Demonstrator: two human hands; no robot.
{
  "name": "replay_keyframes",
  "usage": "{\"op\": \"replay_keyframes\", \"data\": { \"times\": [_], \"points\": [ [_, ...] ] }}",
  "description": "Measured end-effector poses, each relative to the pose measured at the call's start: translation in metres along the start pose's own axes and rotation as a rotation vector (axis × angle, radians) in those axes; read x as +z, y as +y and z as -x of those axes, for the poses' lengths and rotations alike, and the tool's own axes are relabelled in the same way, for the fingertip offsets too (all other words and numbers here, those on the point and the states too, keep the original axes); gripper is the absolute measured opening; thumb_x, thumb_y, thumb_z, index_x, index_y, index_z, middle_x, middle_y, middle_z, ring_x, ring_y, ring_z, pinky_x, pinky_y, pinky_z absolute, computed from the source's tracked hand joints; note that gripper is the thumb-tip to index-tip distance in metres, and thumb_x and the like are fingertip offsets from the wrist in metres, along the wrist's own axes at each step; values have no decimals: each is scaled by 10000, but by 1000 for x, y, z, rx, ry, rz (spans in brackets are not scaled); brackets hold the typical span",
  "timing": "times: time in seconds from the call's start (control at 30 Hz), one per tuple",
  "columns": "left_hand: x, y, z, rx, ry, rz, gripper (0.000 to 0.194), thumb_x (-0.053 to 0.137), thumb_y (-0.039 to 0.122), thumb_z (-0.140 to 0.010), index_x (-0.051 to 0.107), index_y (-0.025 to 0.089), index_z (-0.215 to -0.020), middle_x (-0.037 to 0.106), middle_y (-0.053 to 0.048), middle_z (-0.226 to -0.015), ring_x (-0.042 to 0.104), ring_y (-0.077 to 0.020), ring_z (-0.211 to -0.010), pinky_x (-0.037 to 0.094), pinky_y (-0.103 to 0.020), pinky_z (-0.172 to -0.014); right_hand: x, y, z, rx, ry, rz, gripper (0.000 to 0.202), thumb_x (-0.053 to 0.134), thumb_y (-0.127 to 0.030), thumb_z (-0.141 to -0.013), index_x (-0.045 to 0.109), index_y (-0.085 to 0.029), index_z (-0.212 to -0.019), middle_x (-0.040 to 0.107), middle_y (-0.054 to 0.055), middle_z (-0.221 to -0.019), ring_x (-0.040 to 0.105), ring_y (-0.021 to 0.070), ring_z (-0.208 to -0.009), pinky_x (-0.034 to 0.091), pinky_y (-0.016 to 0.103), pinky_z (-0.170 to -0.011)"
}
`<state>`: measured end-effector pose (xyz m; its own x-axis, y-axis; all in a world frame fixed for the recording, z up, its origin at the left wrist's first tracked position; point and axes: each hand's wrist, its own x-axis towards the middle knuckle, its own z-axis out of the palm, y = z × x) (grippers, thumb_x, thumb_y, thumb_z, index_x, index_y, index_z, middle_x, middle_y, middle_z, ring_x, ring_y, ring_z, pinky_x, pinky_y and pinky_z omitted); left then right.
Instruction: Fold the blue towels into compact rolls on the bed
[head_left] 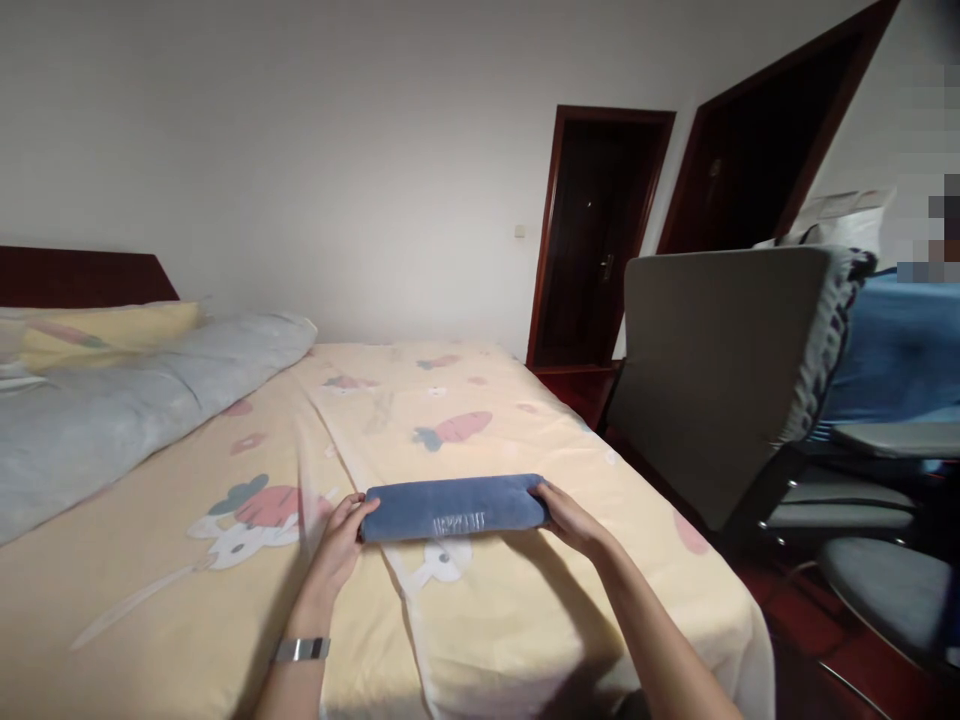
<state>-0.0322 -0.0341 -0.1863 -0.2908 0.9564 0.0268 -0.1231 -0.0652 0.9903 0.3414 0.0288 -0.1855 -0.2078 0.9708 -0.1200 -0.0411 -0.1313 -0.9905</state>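
Observation:
A long, narrow bundle of folded blue cloth (457, 506) is held level just above the bed, with pale lettering along its front side. My left hand (347, 530) grips its left end, thumb on top and fingers around the edge. At the opposite end, my right hand (568, 512) is closed on the bundle in the same manner. A silver band (301, 650) circles my left wrist. Beneath the bundle lies a yellow bedsheet (360, 640) printed with rabbits and carrots, and a raised crease runs lengthwise through it.
A rolled grey quilt (165, 400) lies across the bed's left side, near a yellow pillow (112, 335) and a dark headboard (82, 275). Right of the bed stand a tilted grey folded panel (727, 370) and a chair (892, 590). A dark door (600, 230) is behind.

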Motion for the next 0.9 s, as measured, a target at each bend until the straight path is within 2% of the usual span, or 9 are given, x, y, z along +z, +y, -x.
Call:
{"op": "replay_keyframes", "data": {
  "times": [0.1,0.23,0.37,0.43,0.53,0.63,0.7,0.77,0.9],
  "points": [
    [2,1,5,-53,-68,50,440,770,393,-690,588,194,-1037,706,-57,-1033,661,-215,-991,513,-264,-786,1,-6,9,5,1,-36,259,594,-411,-828,558,-207,-983,584,-7,-813,565,144,-705,490,225,-576],
    [1,2,10,-146,-265,40,393,789,379,-657,658,134,-936,728,-106,-942,674,-246,-913,515,-313,-820,4,-11,33,-48,-87,-48,409,716,-505,-815,644,-168,-1034,688,77,-980,651,223,-941,543,290,-799],
    [-7,4,21,-190,-372,-8,449,830,307,-635,659,176,-1030,710,-32,-869,669,-209,-832,491,-276,-730,4,-7,66,-59,-92,56,473,751,-533,-795,667,-144,-1051,698,108,-1075,635,278,-1055,517,356,-919],
    [-14,6,27,-196,-477,-70,518,840,244,-622,637,212,-1097,697,3,-835,660,-192,-803,463,-257,-687,1,-5,84,-59,-82,91,471,765,-523,-790,640,-164,-1068,691,86,-1066,633,262,-1033,519,355,-903],
    [-20,11,34,-192,-699,-192,536,841,217,-615,627,229,-1107,716,-8,-928,659,-198,-849,454,-262,-718,-5,-6,112,-113,-91,150,400,774,-512,-792,577,-196,-937,648,19,-897,619,197,-868,518,295,-776],
    [-9,14,39,-179,-796,-228,481,858,238,-591,646,211,-1022,720,-19,-953,663,-204,-866,463,-270,-745,-14,-18,141,-215,-69,256,388,742,-524,-820,519,-208,-849,549,-19,-776,543,150,-729,468,251,-660],
    [8,12,40,-138,-805,-206,467,865,267,-598,657,203,-1011,727,-42,-966,670,-222,-914,480,-283,-781,-27,-31,157,-292,-19,325,374,726,-532,-827,532,-215,-866,535,-13,-788,524,155,-731,458,257,-656],
    [30,7,41,-58,-735,-156,455,848,325,-657,659,204,-1053,732,-83,-1055,666,-243,-1027,489,-304,-868,-51,-47,171,-363,86,372,370,733,-543,-812,559,-230,-909,556,4,-830,535,176,-767,462,280,-679],
    [59,-11,35,19,-504,-93,410,757,468,-754,648,184,-1029,723,-140,-1124,659,-264,-1105,499,-348,-941,-134,-77,206,-507,546,357,514,807,-638,-667,591,-278,-963,597,39,-851,552,192,-739,435,334,-649]
  ]
}}
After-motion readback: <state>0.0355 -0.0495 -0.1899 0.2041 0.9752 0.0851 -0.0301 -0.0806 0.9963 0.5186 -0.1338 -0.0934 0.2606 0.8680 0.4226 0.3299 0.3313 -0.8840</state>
